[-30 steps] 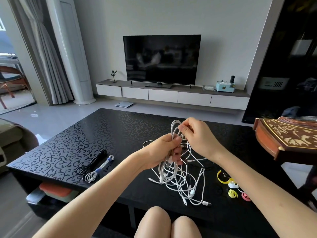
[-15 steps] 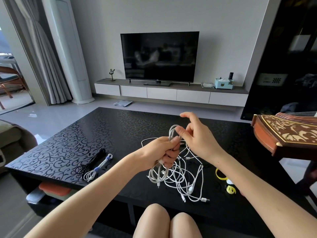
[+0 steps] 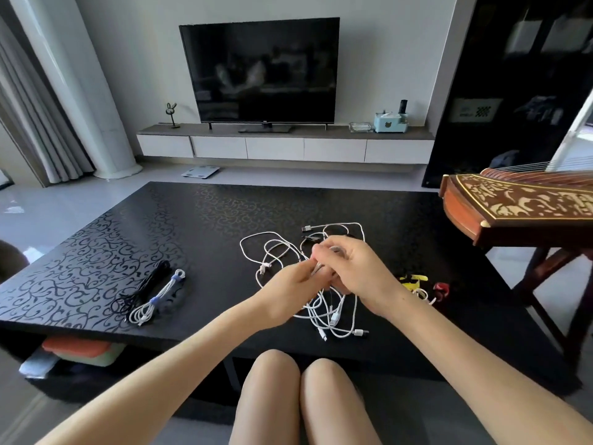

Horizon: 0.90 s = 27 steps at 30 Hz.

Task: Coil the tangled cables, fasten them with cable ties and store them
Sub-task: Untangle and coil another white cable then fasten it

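Observation:
A tangle of white cables [image 3: 276, 249] lies spread on the black table [image 3: 205, 220], right of centre. Both hands are low over it and meet in the middle. My left hand [image 3: 290, 289] reaches in from the left, its blurred fingertips pinching strands of the tangle. My right hand [image 3: 351, 271] curls over the tangle from the right and holds a strand between thumb and fingers. Two tied bundles lie at the left front: a black coil [image 3: 149, 285] and a white coil with blue ties [image 3: 160, 298]. Loose yellow cable ties [image 3: 414, 281] and a red cable tie [image 3: 441, 289] sit right of my right wrist.
A carved wooden instrument [image 3: 519, 207] on a stand juts over the table's right end. Boxes [image 3: 80, 350] sit on the shelf under the table at the left. My knees [image 3: 298, 390] are at the front edge. A TV and low cabinet stand behind.
Both hands have come down from mid-air to the tabletop. The cable bundle that hung from my left hand now lies spread out on the table.

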Each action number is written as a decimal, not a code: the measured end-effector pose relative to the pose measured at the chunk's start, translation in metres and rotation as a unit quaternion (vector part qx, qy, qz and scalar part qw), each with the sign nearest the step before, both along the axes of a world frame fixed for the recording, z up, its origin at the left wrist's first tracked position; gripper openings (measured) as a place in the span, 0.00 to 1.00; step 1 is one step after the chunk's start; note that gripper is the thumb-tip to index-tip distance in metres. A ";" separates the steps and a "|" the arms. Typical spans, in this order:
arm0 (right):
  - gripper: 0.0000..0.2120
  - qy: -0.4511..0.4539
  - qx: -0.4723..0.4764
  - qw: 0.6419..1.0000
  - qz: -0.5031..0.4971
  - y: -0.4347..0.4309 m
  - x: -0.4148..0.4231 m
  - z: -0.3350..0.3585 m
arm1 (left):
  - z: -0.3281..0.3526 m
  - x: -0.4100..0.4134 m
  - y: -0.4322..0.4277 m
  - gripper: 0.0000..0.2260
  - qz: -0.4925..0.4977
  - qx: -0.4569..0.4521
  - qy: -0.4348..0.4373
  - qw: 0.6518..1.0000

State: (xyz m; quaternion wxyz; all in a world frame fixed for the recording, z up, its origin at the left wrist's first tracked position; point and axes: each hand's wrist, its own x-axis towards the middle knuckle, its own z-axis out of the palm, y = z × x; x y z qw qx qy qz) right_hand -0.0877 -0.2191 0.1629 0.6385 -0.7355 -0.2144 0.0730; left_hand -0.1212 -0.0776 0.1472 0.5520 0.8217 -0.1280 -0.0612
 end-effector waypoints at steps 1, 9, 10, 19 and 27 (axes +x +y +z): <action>0.10 0.032 0.036 0.999 0.000 -0.004 -0.001 -0.005 | -0.002 0.000 -0.002 0.17 -0.008 -0.069 0.046 0.997; 0.13 0.138 0.148 0.979 0.030 -0.039 0.003 -0.053 | -0.021 0.016 -0.032 0.16 -0.053 -0.109 0.144 0.982; 0.13 0.166 0.161 0.971 0.053 -0.045 0.005 -0.058 | -0.024 0.018 -0.036 0.15 -0.059 -0.090 0.140 0.984; 0.12 0.103 -0.184 0.926 -0.314 -0.144 0.034 -0.140 | -0.062 0.063 -0.055 0.17 0.200 -0.003 0.124 0.972; 0.09 -0.172 -0.511 0.786 -0.301 -0.174 0.073 -0.167 | -0.072 0.090 -0.076 0.16 0.180 -0.173 0.243 0.937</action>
